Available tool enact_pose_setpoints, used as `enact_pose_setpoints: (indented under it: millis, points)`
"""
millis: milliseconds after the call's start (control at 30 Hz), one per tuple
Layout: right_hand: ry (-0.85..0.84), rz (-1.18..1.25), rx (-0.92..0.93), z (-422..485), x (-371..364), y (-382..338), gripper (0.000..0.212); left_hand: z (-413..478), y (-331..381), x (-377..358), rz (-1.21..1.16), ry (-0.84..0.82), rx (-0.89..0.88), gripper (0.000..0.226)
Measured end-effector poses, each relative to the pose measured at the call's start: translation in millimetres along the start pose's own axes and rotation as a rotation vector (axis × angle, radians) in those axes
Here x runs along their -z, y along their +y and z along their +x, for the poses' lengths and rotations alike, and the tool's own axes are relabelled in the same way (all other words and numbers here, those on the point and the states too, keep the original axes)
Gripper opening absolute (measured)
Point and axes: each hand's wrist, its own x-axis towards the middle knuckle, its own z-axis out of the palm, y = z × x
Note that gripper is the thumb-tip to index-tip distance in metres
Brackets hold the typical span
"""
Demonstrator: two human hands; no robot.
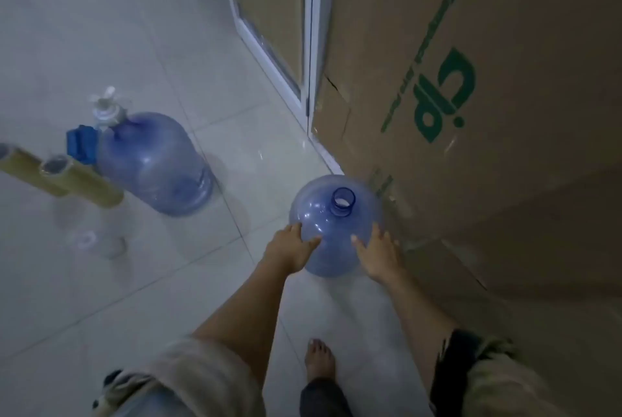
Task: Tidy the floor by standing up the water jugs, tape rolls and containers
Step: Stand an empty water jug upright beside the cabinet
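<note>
An empty blue water jug (331, 214) stands upright on the tiled floor with its open neck up, close to a cardboard box. My left hand (291, 245) presses its left side and my right hand (378, 251) its right side, so both hands hold it. A second blue jug (154, 164) with a white pump on its neck stands upright to the left. Two stacks of yellowish tape rolls (84, 181) stand beside that jug. A clear plastic container (101, 241) stands in front of them, faint and hard to make out.
Large cardboard boxes (471, 114) with green print fill the right side, right against the held jug. A white door frame (309, 46) runs up the middle. A blue object (80, 144) sits by the pump jug. My bare foot (319, 359) is on the tiles below.
</note>
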Motion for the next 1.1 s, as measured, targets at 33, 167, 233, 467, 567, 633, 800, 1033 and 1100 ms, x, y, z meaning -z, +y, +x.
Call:
enact_pose_setpoints:
  millis: [33, 167, 233, 467, 567, 633, 800, 1033, 1100]
  points:
    - [-0.012, 0.008, -0.013, 18, -1, 3, 0.073, 18, 3, -6, 0.001, -0.003, 0.003, 0.07]
    - [-0.072, 0.051, 0.002, 80, -18, 10, 0.08, 87, -5, -34, 0.031, -0.004, 0.034, 0.077]
    - [-0.093, 0.041, 0.036, 101, -32, 16, 0.085, 111, -15, -53, 0.096, -0.045, 0.038, 0.092]
    - [-0.029, 0.143, 0.066, 150, -62, 10, 0.102, 156, -34, -92, 0.243, -0.025, -0.004, 0.14]
    - [0.068, 0.168, 0.021, 158, -68, -1, 0.109, 158, -33, -101, 0.247, 0.018, 0.015, 0.146]
    - [0.12, 0.162, 0.002, 160, -71, -7, 0.111, 157, -36, -104, 0.213, 0.048, -0.01, 0.146]
    - [0.207, 0.208, 0.005, 155, -76, -16, 0.104, 154, -40, -103, 0.162, 0.081, -0.035, 0.141]
    - [0.193, 0.105, 0.078, 112, -102, -47, 0.099, 120, -77, -87, 0.135, 0.092, 0.007, 0.135]
    - [0.175, 0.076, 0.113, 92, -114, -64, 0.098, 102, -96, -78, 0.11, 0.106, 0.053, 0.134]
